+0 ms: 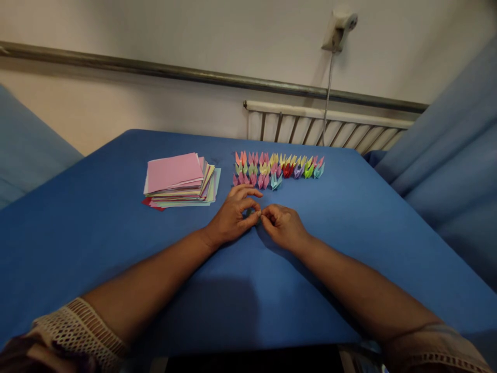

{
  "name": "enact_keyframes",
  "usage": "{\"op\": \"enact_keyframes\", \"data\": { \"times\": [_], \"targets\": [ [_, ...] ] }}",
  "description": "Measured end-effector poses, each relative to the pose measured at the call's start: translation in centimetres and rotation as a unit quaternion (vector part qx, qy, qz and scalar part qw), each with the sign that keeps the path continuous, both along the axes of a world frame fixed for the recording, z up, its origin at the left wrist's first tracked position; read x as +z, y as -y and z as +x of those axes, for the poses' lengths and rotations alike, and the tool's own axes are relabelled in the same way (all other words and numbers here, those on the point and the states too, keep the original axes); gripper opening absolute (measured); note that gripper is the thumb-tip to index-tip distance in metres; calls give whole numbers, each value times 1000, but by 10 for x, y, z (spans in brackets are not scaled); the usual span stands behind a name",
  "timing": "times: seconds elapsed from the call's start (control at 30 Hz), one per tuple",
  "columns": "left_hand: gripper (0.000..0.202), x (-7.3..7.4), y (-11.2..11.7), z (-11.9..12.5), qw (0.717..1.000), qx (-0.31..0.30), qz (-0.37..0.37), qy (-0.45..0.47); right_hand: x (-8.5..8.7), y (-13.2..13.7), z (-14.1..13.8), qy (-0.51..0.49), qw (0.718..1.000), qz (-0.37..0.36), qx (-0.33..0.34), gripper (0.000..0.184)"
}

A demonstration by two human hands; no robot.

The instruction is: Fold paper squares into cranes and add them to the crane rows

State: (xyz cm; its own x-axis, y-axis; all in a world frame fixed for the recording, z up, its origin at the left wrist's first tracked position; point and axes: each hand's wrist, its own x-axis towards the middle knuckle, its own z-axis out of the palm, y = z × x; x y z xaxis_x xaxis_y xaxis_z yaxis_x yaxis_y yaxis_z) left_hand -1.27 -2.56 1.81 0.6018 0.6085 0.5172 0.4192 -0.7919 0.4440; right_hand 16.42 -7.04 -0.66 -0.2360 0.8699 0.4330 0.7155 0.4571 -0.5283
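The head view shows two arms (166,269) reaching over a blue counter (341,217), with a lacy cuff (79,326) on the left one. The left hand (232,215) pinches with its thumb and first finger, and its other fingers stick out. The right hand (287,226) pinches too, with its other fingers curled in. The tips of both hands meet on a tiny dark green thing (250,212), low over the counter. It may be folded paper, but the fingers hide most of it, so its shape is hard to tell.

For work this small, it seems best to hold firm with one hand and let the other press softly, so nothing rips or bends the wrong way.

To the left is a fat stack of colored paper (174,173), pink on top. It is near the left hand but not in its way. Just past the hands stand paper cranes (288,171) in three rows. The left fingers come very close to the front row; tucking them in should keep the birds from getting knocked.

Farther back are a white radiator (298,108), a metal pipe (217,77) and a wall plug (334,33) with a cord (329,88). A blue curtain (454,114) hangs on the right.
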Motion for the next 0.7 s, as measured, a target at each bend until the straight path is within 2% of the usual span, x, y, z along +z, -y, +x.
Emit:
{"op": "enact_keyframes", "data": {
  "times": [0.1,0.23,0.33,0.43,0.5,0.57,0.63,0.7],
  "targets": [
    [13,2,0,0,999,22,-4,26,1,0,0,8,1000,2,-15,12],
    [23,0,-4,-2,993,87,-8,83,1,2,-1,8,998,3,-64,12],
    [22,-5,-8,-3,988,117,-24,97,3,5,0,8,999,-15,-42,13],
    [22,-10,-12,-4,982,138,-62,111,6,4,5,-3,999,-21,-24,25],
    [22,-14,-15,-5,977,151,-92,122,5,0,10,-33,998,-18,-46,29],
    [22,-17,-17,-5,971,160,-119,134,1,-7,14,-84,994,-23,-62,22],
    [22,-19,-18,-5,966,167,-137,142,-5,-15,17,-138,989,-50,-32,11],
    [21,-21,-18,-4,964,167,-149,143,-10,-21,19,-176,981,-77,4,20]
  ]
}}
